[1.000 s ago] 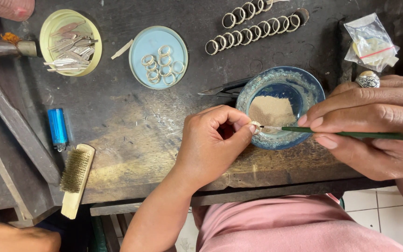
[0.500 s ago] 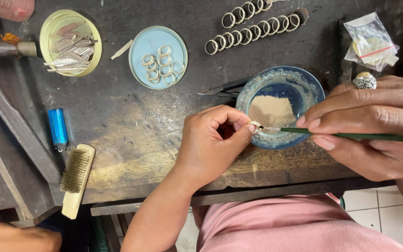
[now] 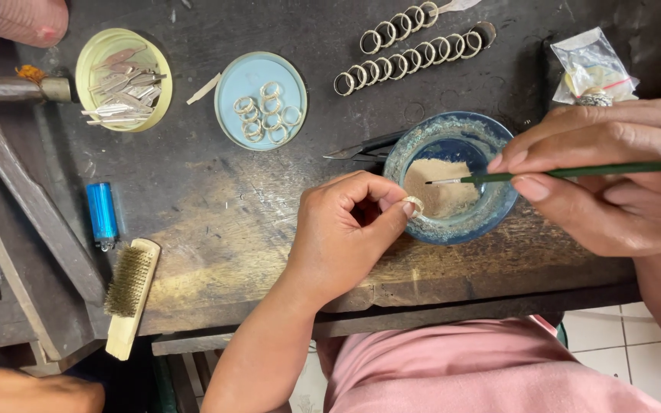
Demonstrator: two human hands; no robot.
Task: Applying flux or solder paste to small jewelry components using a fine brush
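One small pale metal ring (image 3: 413, 205) sits pinched between thumb and forefinger of the left hand (image 3: 346, 233), held over the near rim of the blue glazed bowl of tan powder (image 3: 491, 222) near the desk's (image 3: 216, 214) front edge, presumably so spills fall back in. The right hand (image 3: 613, 176) grips a thin green-handled brush (image 3: 575, 171), tip over the powder. Toward the far edge, a light blue lid (image 3: 231, 84) keeps more rings together.
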